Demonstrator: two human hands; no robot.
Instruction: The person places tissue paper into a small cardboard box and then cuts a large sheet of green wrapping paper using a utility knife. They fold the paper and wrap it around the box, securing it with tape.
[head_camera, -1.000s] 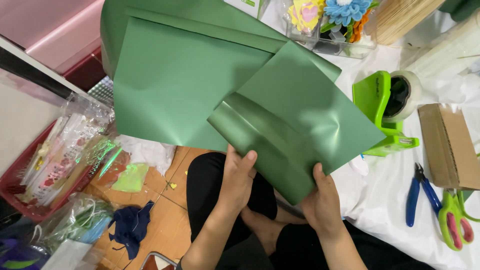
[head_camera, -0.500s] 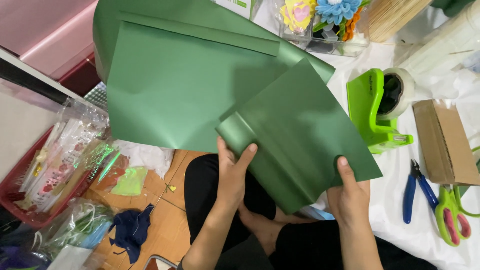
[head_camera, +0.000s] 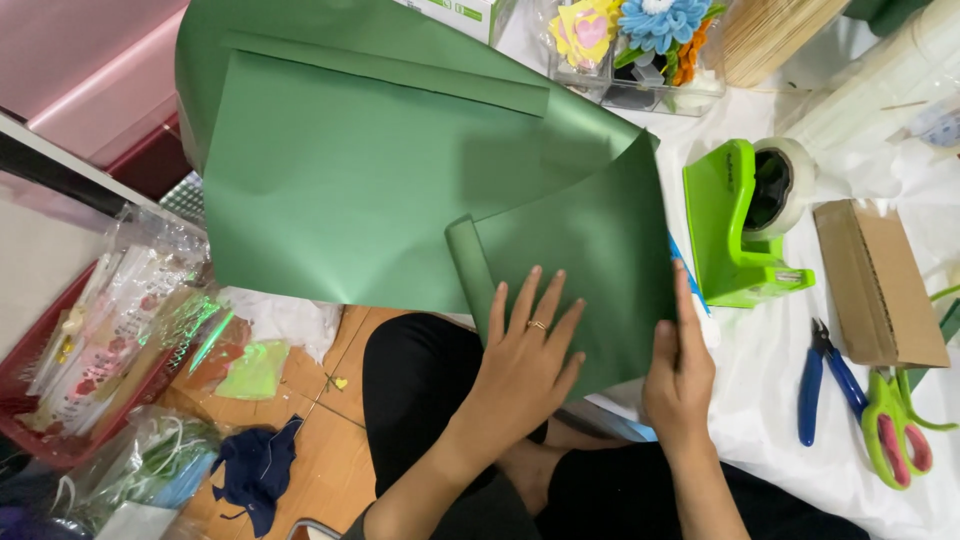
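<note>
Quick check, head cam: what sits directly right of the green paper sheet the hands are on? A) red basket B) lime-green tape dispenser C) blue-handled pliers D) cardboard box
B: the lime-green tape dispenser stands just past the right edge of the green paper sheet, above the right hand; the left hand lies flat on the sheet. The blue-handled pliers and cardboard box lie farther right.

Home craft corner: tape dispenser (head_camera: 745, 225), scissors (head_camera: 895, 430), paper flowers (head_camera: 640, 30).
</note>
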